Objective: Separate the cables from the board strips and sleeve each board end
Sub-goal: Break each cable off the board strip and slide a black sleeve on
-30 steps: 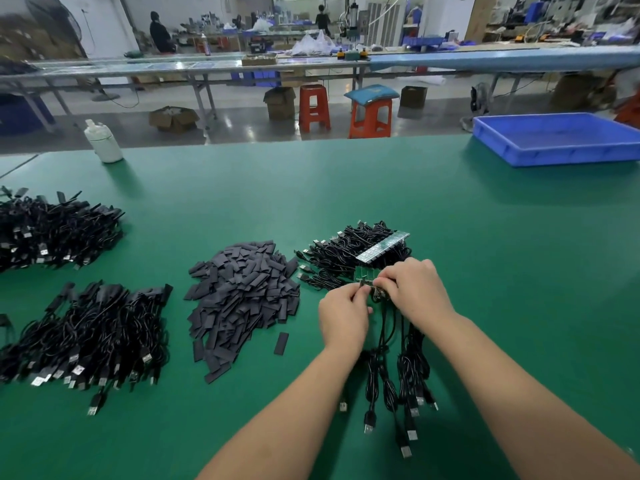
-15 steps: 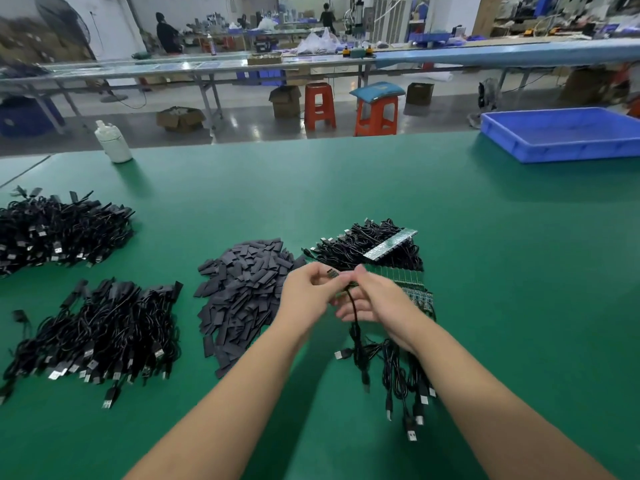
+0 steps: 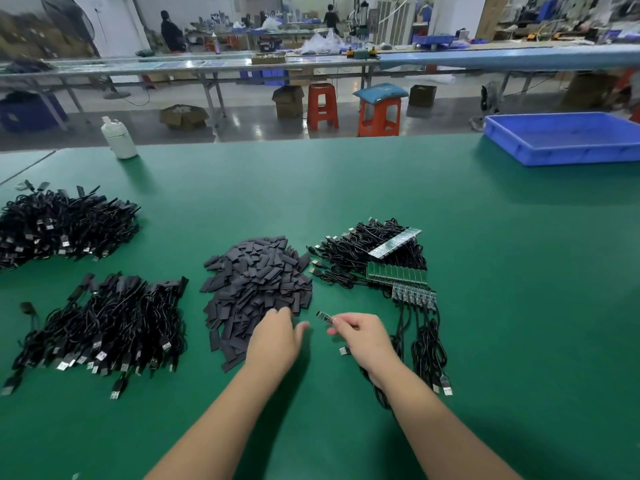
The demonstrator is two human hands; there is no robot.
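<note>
Half a second ago both hands met over one cable end; now they have parted. Her or his left hand [image 3: 277,336] has gone left to the near right edge of the heap of flat dark-grey sleeve pieces [image 3: 256,289], fingers spread and relaxed, touching the pieces with nothing yet grasped. Right hand [image 3: 362,336] pinches a small green circuit board end [image 3: 324,317] between thumb and forefinger, held just above the green table mat [image 3: 485,306], its black cable trailing under the wrist with a silver plug [image 3: 343,350] showing near the palm.

Just right of the sleeve heap lie the green board strips [image 3: 396,273] with black cables still attached [image 3: 427,351], atop a tangle of more cables. Two piles of black cables sit at left, one far [image 3: 62,225], one near [image 3: 104,323]. A white plastic bottle [image 3: 118,137] stands at the far left edge, and a blue plastic tray [image 3: 568,138] at far right.
</note>
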